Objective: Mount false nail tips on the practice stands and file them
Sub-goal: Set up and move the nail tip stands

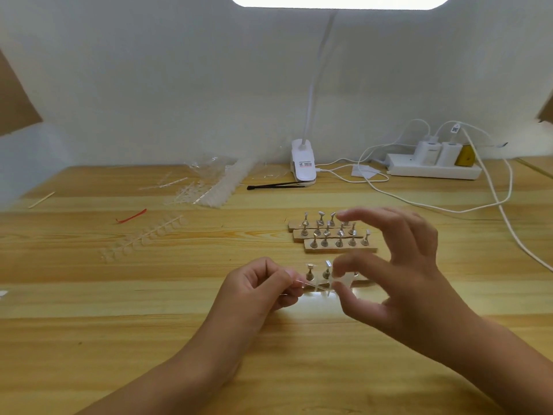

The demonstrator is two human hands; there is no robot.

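Observation:
My left hand (263, 284) pinches one end of a clear strip of false nail tips (317, 287), held just above the wooden table. At the strip's other end my right hand (398, 274) pinches a tip between thumb and forefinger, the other fingers spread. Directly behind the strip stands a wooden practice stand (317, 272) with small metal pegs, partly hidden by my hands. Three more wooden practice stands (332, 235) with several metal pegs lie side by side farther back.
A long strip of clear nail tips (143, 238) lies to the left, with a pile of more strips and plastic bags (209, 187) behind it. A red tie (131, 217), a wooden stick (42, 199), black tweezers (275, 185), a clip lamp (303, 163) and a power strip (434, 167) with cables stand farther back.

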